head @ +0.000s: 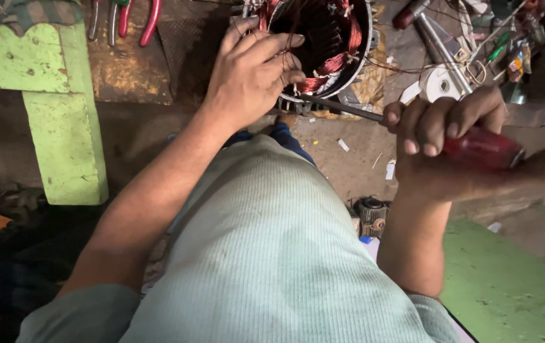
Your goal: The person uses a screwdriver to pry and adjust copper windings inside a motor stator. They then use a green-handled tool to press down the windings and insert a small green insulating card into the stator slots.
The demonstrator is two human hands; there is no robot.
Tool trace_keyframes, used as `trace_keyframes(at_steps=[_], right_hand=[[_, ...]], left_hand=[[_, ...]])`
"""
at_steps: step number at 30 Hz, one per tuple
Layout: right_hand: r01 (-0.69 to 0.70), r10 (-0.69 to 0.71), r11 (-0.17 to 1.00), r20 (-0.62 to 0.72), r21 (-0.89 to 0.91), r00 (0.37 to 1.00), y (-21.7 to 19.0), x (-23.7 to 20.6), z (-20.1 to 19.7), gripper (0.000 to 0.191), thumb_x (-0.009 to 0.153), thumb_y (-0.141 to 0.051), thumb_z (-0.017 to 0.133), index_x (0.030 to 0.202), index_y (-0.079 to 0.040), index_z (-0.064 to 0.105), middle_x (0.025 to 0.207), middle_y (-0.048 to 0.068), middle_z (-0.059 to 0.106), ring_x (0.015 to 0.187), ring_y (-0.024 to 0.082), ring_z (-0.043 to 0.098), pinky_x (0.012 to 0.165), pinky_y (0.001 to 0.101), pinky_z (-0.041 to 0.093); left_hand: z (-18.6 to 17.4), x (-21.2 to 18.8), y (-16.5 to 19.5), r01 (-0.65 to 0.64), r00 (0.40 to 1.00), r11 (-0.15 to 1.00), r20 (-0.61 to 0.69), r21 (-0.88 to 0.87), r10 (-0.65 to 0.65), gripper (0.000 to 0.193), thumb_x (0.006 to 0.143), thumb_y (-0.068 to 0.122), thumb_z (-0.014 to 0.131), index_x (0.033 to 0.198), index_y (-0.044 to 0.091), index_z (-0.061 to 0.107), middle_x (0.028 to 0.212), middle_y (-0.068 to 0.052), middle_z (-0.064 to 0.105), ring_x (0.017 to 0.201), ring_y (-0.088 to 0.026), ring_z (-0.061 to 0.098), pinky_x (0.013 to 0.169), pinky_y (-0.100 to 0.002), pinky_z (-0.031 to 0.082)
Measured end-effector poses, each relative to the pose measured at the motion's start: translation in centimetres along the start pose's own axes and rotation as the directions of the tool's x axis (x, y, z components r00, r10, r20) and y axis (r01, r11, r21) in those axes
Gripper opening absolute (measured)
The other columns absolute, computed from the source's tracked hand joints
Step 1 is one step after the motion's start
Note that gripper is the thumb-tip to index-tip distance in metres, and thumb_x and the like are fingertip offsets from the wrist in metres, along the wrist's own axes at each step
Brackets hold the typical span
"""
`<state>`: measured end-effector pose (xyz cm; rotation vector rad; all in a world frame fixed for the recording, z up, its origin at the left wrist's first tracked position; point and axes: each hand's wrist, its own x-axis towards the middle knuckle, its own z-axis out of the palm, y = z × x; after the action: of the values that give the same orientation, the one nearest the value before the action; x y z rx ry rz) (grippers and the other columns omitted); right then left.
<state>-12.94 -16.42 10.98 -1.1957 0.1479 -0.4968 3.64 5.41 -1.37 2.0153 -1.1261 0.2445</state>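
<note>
Stator [323,44] with red-copper windings sits on the cluttered floor ahead of the person's knees. Left hand [250,73] rests on its near rim, fingers [279,63] curled, pinching the coil wires. Right hand [457,136] is fisted around a red-handled screwdriver [482,149], shaft angled to the stator's lower edge. Green stool [63,108] at left, pliers [136,19] beyond. Both forearms extend forward over the lap.

We see the motor stator [323,44] cut off by the top edge; the left hand [250,73] hides its near-left rim. The screwdriver [476,149] tip is hidden behind that hand. Pliers [136,19], far left, lose their jaws off-frame. Far-right clutter is blurred.
</note>
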Motion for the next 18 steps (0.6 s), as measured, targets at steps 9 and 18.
trace_keyframes(at_steps=[9,18], right_hand=[[-0.026,0.022,0.999,0.166,0.021,0.986,2.4,6.1,-1.8,0.086,0.094,-0.088,0.026,0.082,-0.004,0.039,0.051,0.007,0.032,0.043,0.02,0.034,0.048,0.0423,0.036],[0.009,-0.014,0.99,0.031,0.141,0.999,3.9,3.5,-5.2,0.083,0.082,-0.095,0.022,0.084,-0.016,0.042,0.05,-0.002,0.032,0.034,0.01,0.028,0.038,0.0314,0.034]], left_hand=[[-0.2,0.3,-0.4,0.071,0.995,0.99,0.077,-0.121,-0.062,0.024,0.102,0.036,0.077,0.096,0.012,0.076,0.103,0.001,0.072,0.112,-0.018,0.065,0.118,-0.046,0.033],[-1.2,0.6,-0.8,0.056,0.987,0.972,0.16,-0.228,-0.02,0.022,0.102,0.033,0.076,0.095,0.012,0.078,0.106,0.0,0.068,0.115,-0.02,0.06,0.118,-0.047,0.024]])
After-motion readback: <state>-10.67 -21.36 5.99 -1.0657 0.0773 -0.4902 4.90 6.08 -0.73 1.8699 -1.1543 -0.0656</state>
